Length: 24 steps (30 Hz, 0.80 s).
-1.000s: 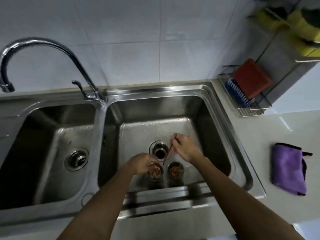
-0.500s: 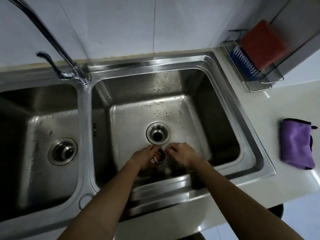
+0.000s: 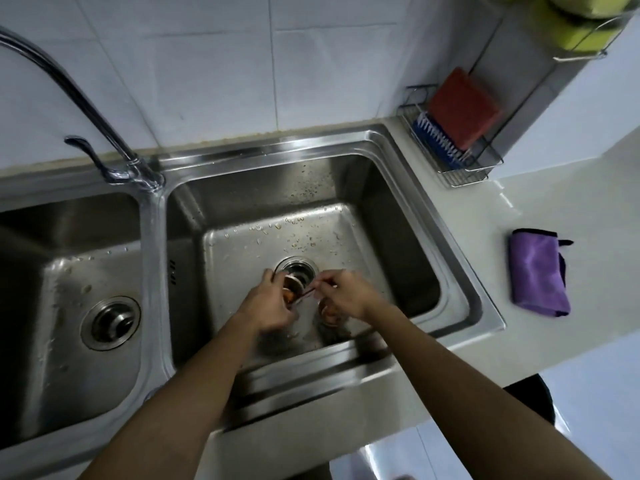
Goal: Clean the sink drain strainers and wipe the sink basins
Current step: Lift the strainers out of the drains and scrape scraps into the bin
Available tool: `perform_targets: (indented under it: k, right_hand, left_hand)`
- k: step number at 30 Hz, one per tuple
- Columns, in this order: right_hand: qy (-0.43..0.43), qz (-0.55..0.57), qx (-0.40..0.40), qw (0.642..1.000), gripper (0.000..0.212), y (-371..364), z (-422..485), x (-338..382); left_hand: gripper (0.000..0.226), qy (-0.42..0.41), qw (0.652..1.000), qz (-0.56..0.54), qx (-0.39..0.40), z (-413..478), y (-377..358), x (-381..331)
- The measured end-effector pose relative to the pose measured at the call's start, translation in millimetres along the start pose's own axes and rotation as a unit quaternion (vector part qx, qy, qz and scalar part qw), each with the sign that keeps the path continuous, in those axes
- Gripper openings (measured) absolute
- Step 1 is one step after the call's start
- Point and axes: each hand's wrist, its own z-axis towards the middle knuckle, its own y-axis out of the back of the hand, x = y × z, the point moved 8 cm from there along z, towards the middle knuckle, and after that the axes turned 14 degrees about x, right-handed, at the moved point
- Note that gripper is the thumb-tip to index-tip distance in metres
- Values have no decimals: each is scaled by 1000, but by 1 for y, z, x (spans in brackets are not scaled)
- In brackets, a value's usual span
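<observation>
Right basin [image 3: 391, 237], near side, both hands low over the floor.

- Left hand [image 3: 268, 306]: fingers curled round a small strainer cup [image 3: 290, 295], mouth tipped to the right and a little far. Orange-brown residue shows inside.
- Right hand [image 3: 349, 296]: fingertips pinch a thin stick [image 3: 307, 292]; the grip looks tight, and the rest of the fingers are folded in.
- Key relation: the held cup lies just left of the right hand's fingertips. The stick's long axis runs left and slightly near, its tip at or just inside the cup mouth; blur hides whether it touches the residue. The right hand is the working one and the left only steadies. My judgement: the next scrape needs the tip to go deeper along that same line, with the cup kept tilted toward it.
- Second strainer cup [image 3: 328, 311]: on the basin floor, right under the right hand and partly hidden by it, also with brown residue.
- Open drain [image 3: 295, 266]: just beyond both hands, unplugged.

Counts: two basins; two loose strainer cups (one held, one down); one stick; one drain fitting [image 3: 110, 322] seated in the left basin [image 3: 69, 268]; one purple cloth [image 3: 538, 271] on the counter at right, well apart from both hands.
</observation>
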Motion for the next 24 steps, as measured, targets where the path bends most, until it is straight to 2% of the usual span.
perform_targets:
  k: [3,6,11,14,19,21,24]
  right_hand:
    - [83,20,-55,995,18,36,-40,24]
    - [136,42,-150,978,23,82,-91,36]
    - [189,109,-336,916,21,164,-218,-3]
    - [182,109,-395,894,27,195,-297,-53]
    - [112,150,-460,868,26,213,-419,-173]
    - [82,181,-507,839,28,208,-463,-225]
    - [47,250,-592,765,28,186,-513,-297]
  left_hand:
    - [87,-48,997,-49,-42,-16,34,-43]
    - [84,-116,988,-50,-92,-30,61,-104]
    - [88,-235,964,-13,-125,-63,62,-256]
    - [95,-270,954,12,-128,-71,32,-340]
    - [89,-331,939,48,-76,-74,-57,-465]
    - [91,-339,937,66,-43,-69,-99,-505]
    - [88,-346,933,98,3,-60,-159,-543]
